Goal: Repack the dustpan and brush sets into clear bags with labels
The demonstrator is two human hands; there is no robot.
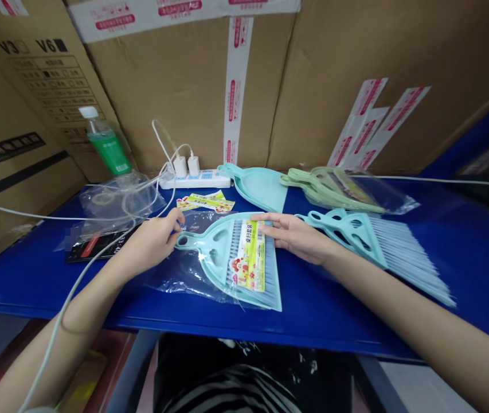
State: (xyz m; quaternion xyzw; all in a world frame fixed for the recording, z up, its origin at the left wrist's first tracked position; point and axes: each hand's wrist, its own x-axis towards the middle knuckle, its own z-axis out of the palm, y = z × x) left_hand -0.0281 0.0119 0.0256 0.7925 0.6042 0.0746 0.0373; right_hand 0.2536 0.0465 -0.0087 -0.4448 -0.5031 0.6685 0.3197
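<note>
A light-blue dustpan (214,252) lies in front of me, its handle to the left. A small brush (273,272) with pale bristles rests in it, under a yellow-green printed label card (250,264). A clear plastic bag (184,275) spreads around or under the handle half; I cannot tell which. My left hand (153,241) is closed beside the handle's end, its fingertips apparently pinching the bag. My right hand (296,234) lies at the pan's upper right, its stretched fingers touching the label card's top edge. Its thumb is hidden.
Another brush set (347,232), a blue dustpan (261,186) and a bagged green set (339,186) lie beyond. Loose labels (207,201), a power strip (201,180), phone (93,245), green bottle (109,146) and white cables share the blue table (321,315). Cardboard boxes (192,86) stand behind.
</note>
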